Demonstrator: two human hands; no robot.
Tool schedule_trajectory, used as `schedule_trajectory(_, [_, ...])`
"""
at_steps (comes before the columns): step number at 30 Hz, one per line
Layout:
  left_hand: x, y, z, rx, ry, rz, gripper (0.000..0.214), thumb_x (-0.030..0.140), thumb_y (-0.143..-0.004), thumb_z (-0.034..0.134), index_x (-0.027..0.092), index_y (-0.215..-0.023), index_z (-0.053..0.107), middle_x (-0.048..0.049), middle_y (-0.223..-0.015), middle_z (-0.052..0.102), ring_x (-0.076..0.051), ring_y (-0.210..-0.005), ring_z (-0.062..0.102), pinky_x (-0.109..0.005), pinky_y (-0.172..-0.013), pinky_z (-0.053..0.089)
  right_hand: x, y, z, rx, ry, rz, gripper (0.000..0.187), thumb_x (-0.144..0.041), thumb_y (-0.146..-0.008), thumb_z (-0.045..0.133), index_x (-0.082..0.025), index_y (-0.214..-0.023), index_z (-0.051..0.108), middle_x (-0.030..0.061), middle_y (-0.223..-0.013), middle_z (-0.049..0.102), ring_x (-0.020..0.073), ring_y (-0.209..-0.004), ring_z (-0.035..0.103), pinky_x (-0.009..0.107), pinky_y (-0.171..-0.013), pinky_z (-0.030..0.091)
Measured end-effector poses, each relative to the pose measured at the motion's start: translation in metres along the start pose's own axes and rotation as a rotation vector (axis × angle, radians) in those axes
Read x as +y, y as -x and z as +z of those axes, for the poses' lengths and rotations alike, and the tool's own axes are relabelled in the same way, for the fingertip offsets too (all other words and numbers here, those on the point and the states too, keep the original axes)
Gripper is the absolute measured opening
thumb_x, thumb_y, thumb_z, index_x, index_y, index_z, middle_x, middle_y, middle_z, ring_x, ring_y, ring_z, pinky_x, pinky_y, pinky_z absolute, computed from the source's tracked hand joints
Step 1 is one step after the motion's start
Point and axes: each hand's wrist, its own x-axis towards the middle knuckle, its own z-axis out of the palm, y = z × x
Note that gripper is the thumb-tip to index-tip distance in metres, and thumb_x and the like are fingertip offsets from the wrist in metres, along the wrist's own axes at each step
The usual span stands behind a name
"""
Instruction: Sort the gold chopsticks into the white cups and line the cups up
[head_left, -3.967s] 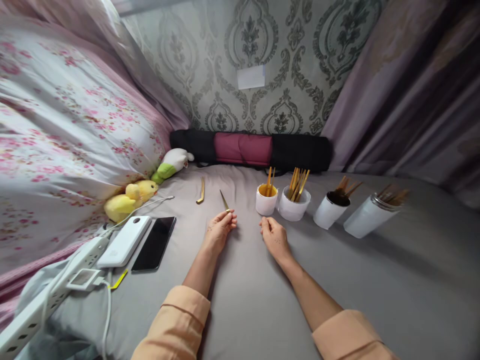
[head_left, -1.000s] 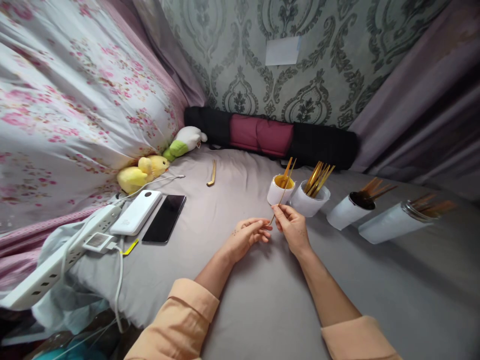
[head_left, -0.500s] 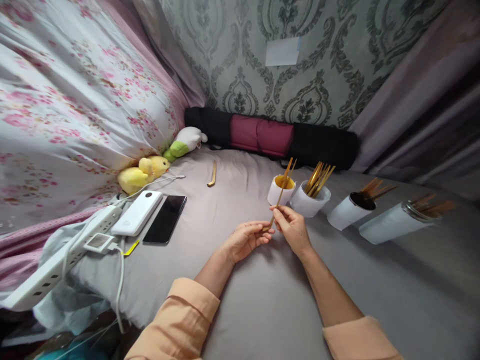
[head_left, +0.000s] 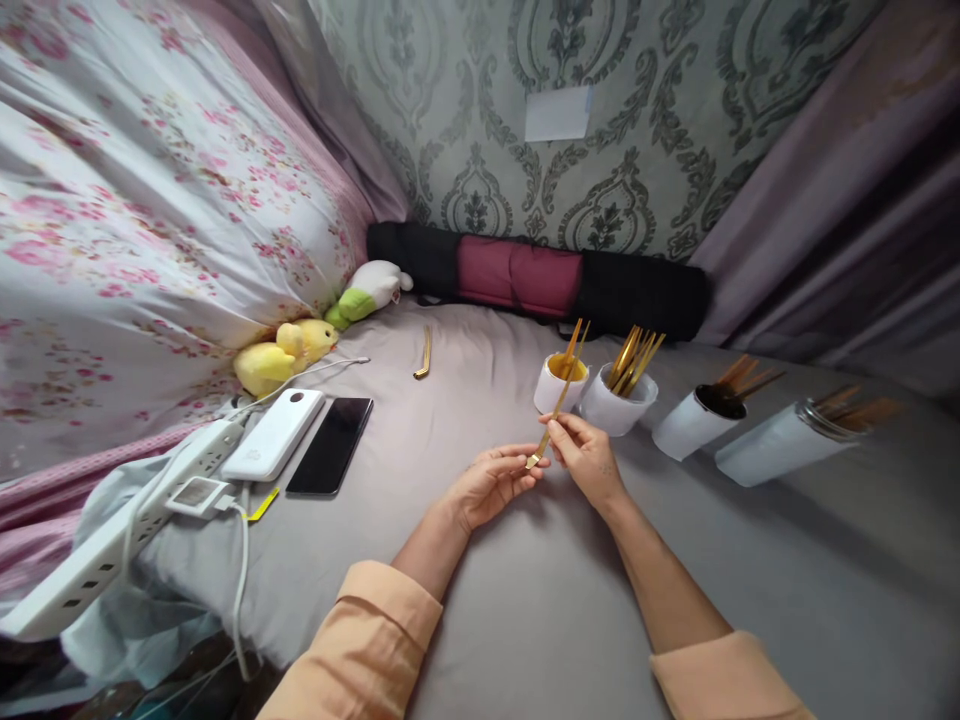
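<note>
Both hands meet in front of me around one thin gold stick (head_left: 564, 402) whose lower end is bent and shiny. Thumb and fingers of my right hand (head_left: 589, 462) pinch its shaft just above that end. My left hand (head_left: 491, 485), palm partly up, has its thumb and fingertips closed at the bent end. The upper part of the stick slants up in front of a white cup with a yellow inside (head_left: 553, 390). More gold sticks with bent ends (head_left: 424, 352) lie together on the grey sheet (head_left: 465, 400), farther back to the left.
Beside the first cup stand a translucent-rimmed cup (head_left: 615, 408), a dark-lined white cup (head_left: 677, 430) and a tall wrapped jar (head_left: 780, 445), all holding sticks. At left lie a phone (head_left: 330, 445), a power bank (head_left: 274, 435), a power strip (head_left: 112, 545) and plush toys (head_left: 281, 360).
The held stick has turned slightly, and its bent end now shows a bright flat face between the hands. Both hands stay in nearly the same place; the camera view has shifted slightly.
</note>
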Motion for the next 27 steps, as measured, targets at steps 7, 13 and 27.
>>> schedule_trajectory(7, [-0.002,-0.001,-0.002,-0.025,-0.003,0.011,0.028,0.008,-0.074,0.056,0.005,-0.101,0.058,-0.016,-0.096,0.063,-0.012,-0.076,0.062,-0.021,-0.073,0.047,0.0,0.0,-0.002,-0.001,-0.013,0.0,0.03,-0.04,-0.078,0.048,-0.014,-0.087,0.061,-0.0002,-0.06,0.051,0.0091,-0.049,0.043,0.022,-0.046,0.035])
schedule_trajectory(13, [-0.003,0.0,-0.001,-0.012,0.0,0.004,0.029,0.008,-0.073,0.057,0.004,-0.102,0.057,-0.0166,-0.097,0.063,-0.013,-0.079,0.062,-0.021,-0.078,0.046,-0.003,0.001,-0.004,-0.004,0.0,0.019,0.03,-0.04,-0.078,0.047,-0.014,-0.086,0.061,-0.0015,-0.055,0.048,0.0093,-0.049,0.041,0.022,-0.046,0.034])
schedule_trajectory(27, [-0.002,0.004,0.005,0.045,-0.011,-0.034,0.028,0.007,-0.071,0.06,0.004,-0.099,0.057,-0.0162,-0.095,0.063,-0.014,-0.079,0.063,-0.023,-0.08,0.047,-0.018,-0.016,-0.026,0.093,0.02,0.011,0.036,-0.047,-0.077,0.048,-0.015,-0.09,0.061,0.0001,-0.064,0.052,0.0077,-0.047,0.043,0.021,-0.043,0.034])
